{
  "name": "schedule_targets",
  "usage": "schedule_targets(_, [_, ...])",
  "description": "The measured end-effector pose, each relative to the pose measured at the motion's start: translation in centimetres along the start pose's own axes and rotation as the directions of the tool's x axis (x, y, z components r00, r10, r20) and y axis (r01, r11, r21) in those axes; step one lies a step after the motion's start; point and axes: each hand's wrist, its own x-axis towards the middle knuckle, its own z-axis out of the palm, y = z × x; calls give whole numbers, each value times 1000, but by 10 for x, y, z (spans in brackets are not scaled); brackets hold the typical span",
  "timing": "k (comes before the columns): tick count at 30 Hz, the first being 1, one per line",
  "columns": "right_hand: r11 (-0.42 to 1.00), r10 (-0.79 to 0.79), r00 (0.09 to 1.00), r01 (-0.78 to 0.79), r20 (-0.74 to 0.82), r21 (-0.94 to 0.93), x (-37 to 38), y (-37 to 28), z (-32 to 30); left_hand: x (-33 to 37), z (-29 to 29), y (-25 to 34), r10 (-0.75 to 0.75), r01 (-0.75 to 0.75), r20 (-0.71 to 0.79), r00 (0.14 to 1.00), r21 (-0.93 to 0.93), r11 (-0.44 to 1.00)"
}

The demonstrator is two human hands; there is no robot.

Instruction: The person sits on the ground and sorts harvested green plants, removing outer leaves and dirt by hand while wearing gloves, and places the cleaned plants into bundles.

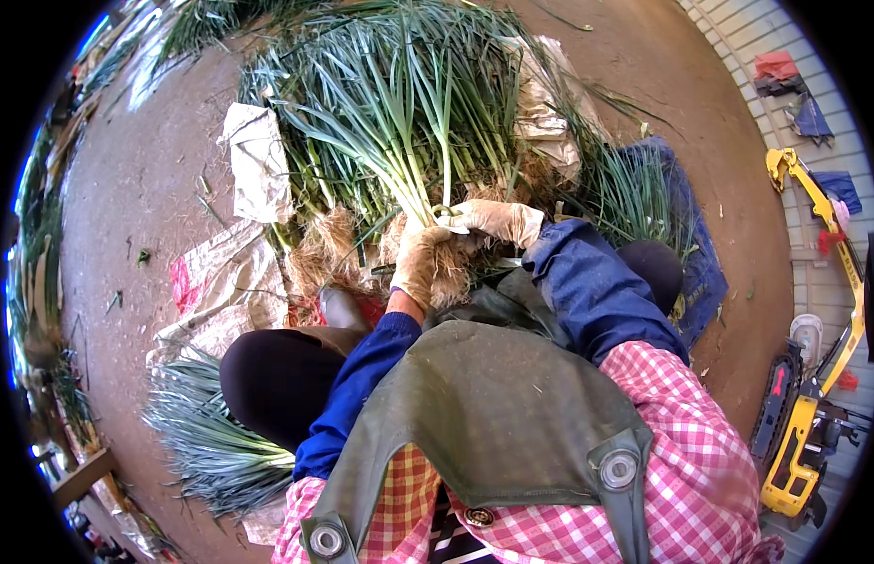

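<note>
A few green onions [410, 183] stand out from my gloved hands, white stems toward me and long leaves pointing away. My left hand [420, 258], in a tan glove, is wrapped round their lower stems. Shaggy brown roots [448, 280] hang below that fist. My right hand [501, 222], gloved too, is closed against the same stems from the right, its fingertips pinching near the stem of one onion. What exactly lies between those fingertips is too small to make out. Just beyond my hands lies a large heap of green onions [338, 108], roots facing me.
Pale woven sacks [258, 164] lie under and beside the heap. More onions [216, 442] rest by my left knee, others on a blue sheet [709, 273] at right. A yellow toy-like excavator [792, 461] stands at far right. A dark green apron [512, 404] covers my lap.
</note>
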Motion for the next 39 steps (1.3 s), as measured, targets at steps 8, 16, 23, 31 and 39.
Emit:
schedule_targets(8, [963,-86,992,58,-97,-263,-24,-28,18,6,-11,0,-58,65,-119,991,53,996])
schedule_targets(16, [575,411,862,-499,-298,-649,-167,-19,-82,16,-13,-5,-3,-11,-134,991,-105,994])
schedule_targets(23, [1,227,766,-618,-602,-786,-178,-15,-107,29,-29,-17,-35,21,-116,993,-119,993])
schedule_targets(31, [584,-223,962,1,-159,-812,4,-35,34,46,-46,-24,29,-40,-54,998,-200,979])
schedule_targets(39, [410,-610,789,239,-70,-880,-46,-4,42,31,-17,-27,-163,161,5,987,-170,972])
